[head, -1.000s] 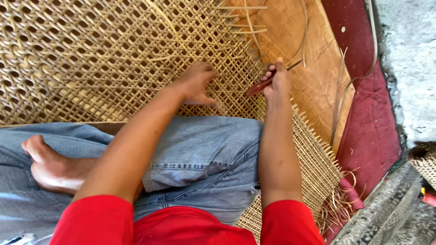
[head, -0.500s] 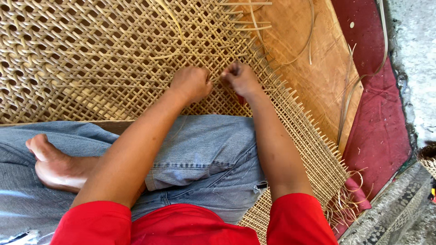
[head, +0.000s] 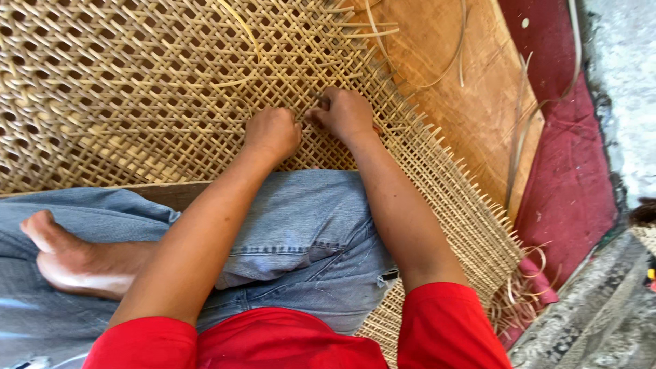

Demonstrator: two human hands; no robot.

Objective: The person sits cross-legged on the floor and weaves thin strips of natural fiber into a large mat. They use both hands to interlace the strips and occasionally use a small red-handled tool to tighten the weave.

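Head view, one person seated on a woven cane sheet (head: 137,89), taken here as the landmark. Nearest the camera: two red sleeves, blue jeans (head: 301,239) over a folded leg, and one bare foot (head: 68,256) just below the sheet's near edge. Beyond the knee, two hands rest on the weave side by side, closer together than a second ago, when the right hand was raised at the sheet's right margin gripping a red-handled tool. The left hand (head: 273,131) is curled into a loose fist, knuckles down; what it grips cannot be told. The right hand (head: 345,113) is closed, fingertips pinching a cane strand (head: 316,102) at the weave's surface. The sheet's frayed edge runs diagonally from upper centre to lower right. Farther right lie one wooden board (head: 471,102), loose cane strips (head: 526,123) and a red mat (head: 574,178).
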